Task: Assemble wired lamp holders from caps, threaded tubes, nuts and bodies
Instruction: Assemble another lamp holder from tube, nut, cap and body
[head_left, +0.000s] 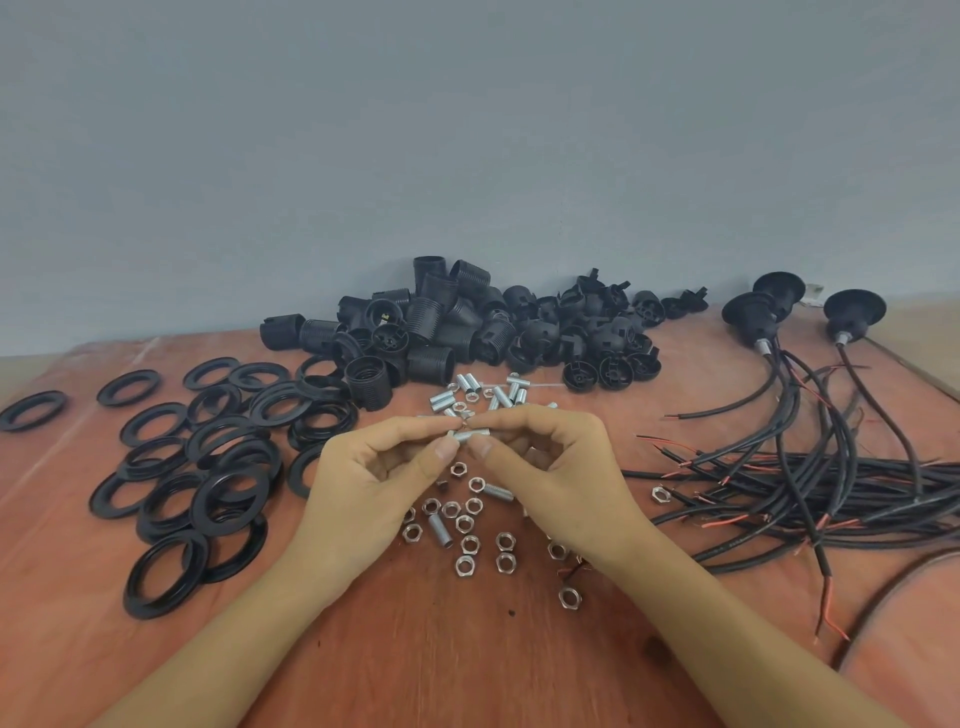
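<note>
**Though parts lie all around, one threaded tube (470, 434) is in the grip**

While black rings (208, 467) lie scattered at the left of the wooden table (467, 649), the left hand (374, 467) pinches one end of the short tube above the table's middle, thumb and forefinger curled on it. The right hand (550, 457) pinches the other end. Loose nuts (470, 545) lie near, beneath the hands; black bodies (467, 327) are heaped far behind. Wires (805, 467) sprawl at the right, with three wired lamp holders (758, 312) beyond them.

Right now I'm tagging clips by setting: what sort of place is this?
Probably a small hand-assembly workbench: heaps of black lamp-holder bodies, loose nuts and cut wires lie sorted on a wooden board.
</note>
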